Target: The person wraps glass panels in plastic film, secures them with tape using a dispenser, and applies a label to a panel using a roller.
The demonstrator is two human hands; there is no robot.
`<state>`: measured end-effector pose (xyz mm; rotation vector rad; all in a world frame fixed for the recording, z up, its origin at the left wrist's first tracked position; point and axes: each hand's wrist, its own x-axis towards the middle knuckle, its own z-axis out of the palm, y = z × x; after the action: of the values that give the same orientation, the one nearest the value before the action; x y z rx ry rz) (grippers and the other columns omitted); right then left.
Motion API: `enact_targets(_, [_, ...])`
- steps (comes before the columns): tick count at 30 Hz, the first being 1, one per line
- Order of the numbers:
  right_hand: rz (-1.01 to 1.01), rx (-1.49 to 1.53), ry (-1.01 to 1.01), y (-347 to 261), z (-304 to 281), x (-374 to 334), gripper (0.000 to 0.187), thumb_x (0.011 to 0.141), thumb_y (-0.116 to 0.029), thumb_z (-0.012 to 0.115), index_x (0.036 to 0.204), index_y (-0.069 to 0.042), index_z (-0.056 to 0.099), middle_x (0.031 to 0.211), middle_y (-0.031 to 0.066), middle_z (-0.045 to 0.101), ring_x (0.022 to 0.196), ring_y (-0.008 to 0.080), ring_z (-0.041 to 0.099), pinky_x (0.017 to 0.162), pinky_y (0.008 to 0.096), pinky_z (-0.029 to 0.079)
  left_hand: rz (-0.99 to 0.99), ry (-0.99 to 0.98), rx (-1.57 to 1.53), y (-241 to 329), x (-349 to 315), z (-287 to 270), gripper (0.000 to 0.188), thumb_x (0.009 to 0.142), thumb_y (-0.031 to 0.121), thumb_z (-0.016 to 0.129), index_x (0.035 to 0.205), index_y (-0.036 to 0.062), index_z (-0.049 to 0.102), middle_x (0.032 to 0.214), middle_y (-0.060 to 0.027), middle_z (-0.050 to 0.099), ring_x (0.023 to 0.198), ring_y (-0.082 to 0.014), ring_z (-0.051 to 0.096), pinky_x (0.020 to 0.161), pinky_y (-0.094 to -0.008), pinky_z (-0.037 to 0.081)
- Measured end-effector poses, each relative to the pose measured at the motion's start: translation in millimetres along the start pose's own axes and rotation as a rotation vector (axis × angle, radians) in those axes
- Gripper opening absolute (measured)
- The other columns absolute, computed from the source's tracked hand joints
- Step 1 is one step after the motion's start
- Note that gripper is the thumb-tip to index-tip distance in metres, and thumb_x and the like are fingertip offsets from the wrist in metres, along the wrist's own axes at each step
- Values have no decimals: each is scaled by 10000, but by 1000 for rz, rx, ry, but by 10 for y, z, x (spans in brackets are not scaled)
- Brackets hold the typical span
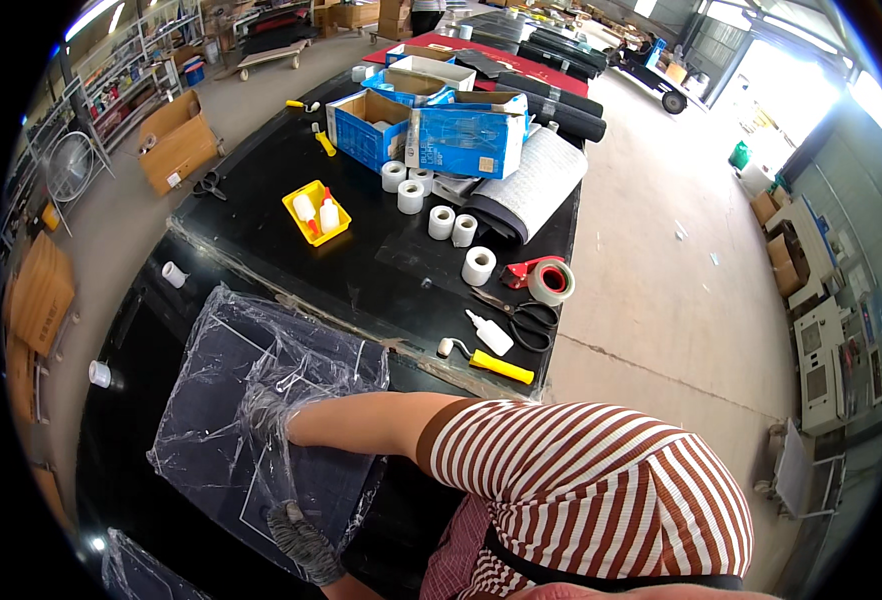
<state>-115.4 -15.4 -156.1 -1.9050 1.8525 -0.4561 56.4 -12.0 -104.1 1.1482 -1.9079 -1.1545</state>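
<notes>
A dark flat sheet (211, 390) lies at the table's near left, covered by crinkled clear plastic film (331, 360). My right arm reaches left across it. My gloved right hand (269, 412) is at the middle of the sheet, with film over and around it; its fingers are blurred under the plastic. Nearer to me, my left hand (306, 545), in a grey striped glove, rests on the sheet's near edge with its fingers stretched out. Thin pale lines show on the sheet between the hands.
Across the black table (251, 260) are a yellow tray (333, 236) with white bottles, a yellow-handled roller (501, 367), scissors (531, 325), a tape dispenser (549, 280), white rolls (478, 266) and blue boxes (466, 140). Another film-covered sheet (146, 570) lies at lower left.
</notes>
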Motion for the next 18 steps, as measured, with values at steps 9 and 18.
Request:
enact_targets(9, [-65,85,-95,-153,26,6,196,737,-178,572,874,-49,624,916,102,622,894,257,603,760,371,483,79,6,64,234,76,-37,255,919,217,497,902,-33,545,828,-100,547,769,-209,498,748,-335,424])
enact_targets(18, [-439,-244,-131,-894,-251,-1427,132,754,-234,561,771,-129,638,779,63,605,720,260,619,555,396,485,182,-148,309,384,69,-253,233,882,199,507,941,-13,586,903,-190,588,845,-336,552,779,-394,434])
